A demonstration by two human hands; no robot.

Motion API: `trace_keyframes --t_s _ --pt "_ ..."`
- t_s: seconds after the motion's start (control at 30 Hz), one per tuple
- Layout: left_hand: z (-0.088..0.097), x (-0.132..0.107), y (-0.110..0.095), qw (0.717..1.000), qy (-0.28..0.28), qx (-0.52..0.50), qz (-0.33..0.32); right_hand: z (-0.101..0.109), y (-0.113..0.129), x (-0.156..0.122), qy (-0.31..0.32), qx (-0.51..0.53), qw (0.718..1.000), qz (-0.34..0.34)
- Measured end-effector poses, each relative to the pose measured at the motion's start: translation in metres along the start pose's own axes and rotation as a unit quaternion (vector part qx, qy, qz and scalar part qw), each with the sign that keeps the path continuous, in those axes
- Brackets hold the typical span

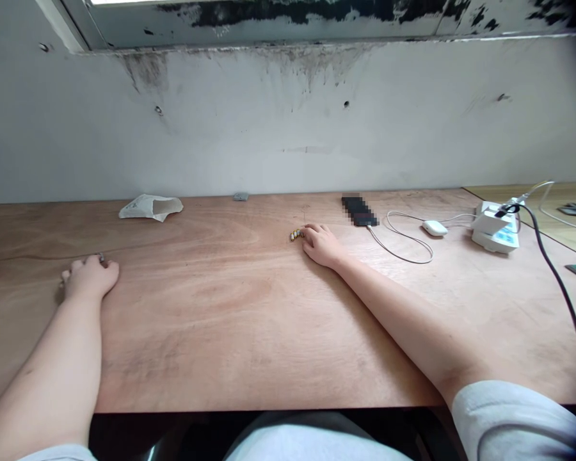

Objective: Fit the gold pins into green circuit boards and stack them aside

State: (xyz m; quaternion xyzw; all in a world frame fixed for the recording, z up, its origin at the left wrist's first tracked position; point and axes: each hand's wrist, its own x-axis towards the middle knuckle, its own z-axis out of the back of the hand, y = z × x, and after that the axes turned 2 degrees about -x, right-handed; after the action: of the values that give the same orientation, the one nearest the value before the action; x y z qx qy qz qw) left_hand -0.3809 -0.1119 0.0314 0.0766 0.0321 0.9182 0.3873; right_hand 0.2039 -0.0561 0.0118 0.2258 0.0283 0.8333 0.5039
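Note:
My left hand (90,275) rests on the wooden tabletop at the left, its fingers curled. A tiny greyish piece (101,257) shows beside its index finger; what else lies in the grip is hidden. Right of the middle, my right hand (321,246) lies low on the table with bent fingertips pressed at a short row of small beadlike pieces (295,235). These are whitish, yellow and dark, and stick out to the left of the fingers. Part of the row is covered by the fingertips, and its exact kind is too small to make out.
A crumpled white paper bag (151,207) and a small grey piece (240,197) lie by the wall. To the right are a dark phone (360,210) on a white cable, a white case (434,228), a power strip with plugs (496,227) and a black cord (552,269).

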Motion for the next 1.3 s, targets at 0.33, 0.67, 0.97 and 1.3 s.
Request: trace_keyframes --t_s 0.33,0.67,0.97,1.3 --pt "-0.001 -0.052 -0.112 0.949 -0.128 -0.127 -0.260 -0.005 -0.003 0.001 -0.022 -0.004 1.000 0.012" --pt "0.029 -0.133 -0.200 0.814 -0.057 -0.273 -0.510 -0.007 -0.007 0.007 -0.014 0.028 0.999 -0.036" --pt "0.058 -0.255 -0.297 0.681 -0.022 -0.302 -0.667 -0.011 -0.013 0.009 -0.037 0.016 0.998 -0.052" --pt "0.049 -0.252 -0.301 0.723 -0.017 -0.334 -0.604 -0.012 -0.022 0.011 -0.047 0.083 0.995 -0.036"
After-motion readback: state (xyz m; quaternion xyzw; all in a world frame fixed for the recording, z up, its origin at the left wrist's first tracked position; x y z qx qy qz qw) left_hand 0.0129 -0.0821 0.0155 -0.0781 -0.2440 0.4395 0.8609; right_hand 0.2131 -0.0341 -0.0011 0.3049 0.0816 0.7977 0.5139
